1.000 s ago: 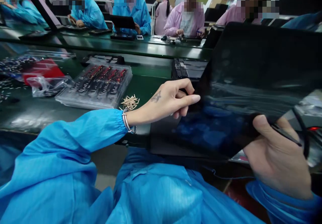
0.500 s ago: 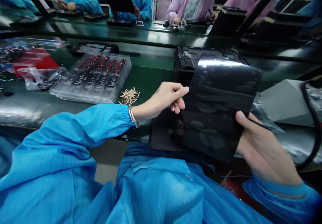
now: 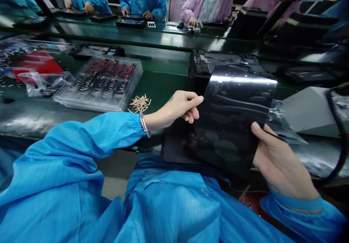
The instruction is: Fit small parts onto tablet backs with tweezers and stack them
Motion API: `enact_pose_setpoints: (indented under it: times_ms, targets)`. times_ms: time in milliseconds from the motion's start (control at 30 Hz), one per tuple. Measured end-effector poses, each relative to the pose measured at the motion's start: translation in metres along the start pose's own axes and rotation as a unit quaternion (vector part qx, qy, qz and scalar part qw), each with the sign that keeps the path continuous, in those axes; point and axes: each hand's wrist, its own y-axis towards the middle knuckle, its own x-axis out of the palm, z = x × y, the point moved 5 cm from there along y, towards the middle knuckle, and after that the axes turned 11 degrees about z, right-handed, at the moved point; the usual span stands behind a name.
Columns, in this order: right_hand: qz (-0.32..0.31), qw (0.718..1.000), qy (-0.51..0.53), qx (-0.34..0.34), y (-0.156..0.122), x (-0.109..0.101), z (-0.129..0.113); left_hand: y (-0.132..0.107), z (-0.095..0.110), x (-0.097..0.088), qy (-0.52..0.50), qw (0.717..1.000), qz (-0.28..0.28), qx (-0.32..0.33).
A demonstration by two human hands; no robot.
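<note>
A glossy black screen panel (image 3: 231,123) is held tilted in front of me, with smudge-like marks and a bright light streak near its top edge. My right hand (image 3: 278,155) grips its right edge, thumb on the front and the other fingers mostly behind. At the left edge, my left hand (image 3: 181,106) is closed in a pinch, thumb and forefinger on the border. Below and left of the panel, a flat matte black piece (image 3: 176,148) lies partly covered by it. Behind the panel stands a stack of black devices (image 3: 201,63) with exposed inner parts.
Left of my hand lie a pile of thin tan strips (image 3: 140,104) and clear plastic trays (image 3: 100,83) of small parts. A red sheet (image 3: 38,64) and a plastic bag are farther left. A grey box (image 3: 308,108) and a black cable stand right. Co-workers sit across the line.
The panel has tipped and shifted slightly left and down, my right hand moving with it. My left hand stays nearly still. Across the line, a co-worker has lowered a dark panel to the bench.
</note>
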Motion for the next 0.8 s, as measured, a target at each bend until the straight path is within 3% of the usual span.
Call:
enact_pose_setpoints:
  times_ms: [133,433,667,800]
  targets:
    - [0.033,0.998,0.055,-0.022,-0.010,0.006,0.001,0.005,0.000,-0.001,0.007,1.000,-0.012,0.011]
    - [0.060,0.992,0.069,-0.087,-0.029,0.010,0.015,0.019,0.007,-0.003,0.039,0.997,-0.051,0.053]
    - [0.025,0.990,-0.008,-0.141,-0.030,0.006,0.024,0.023,0.003,-0.004,0.045,0.994,-0.072,0.068]
    - [-0.055,0.954,-0.092,-0.279,-0.029,0.003,0.000,0.020,0.016,-0.003,0.055,0.990,-0.097,0.089]
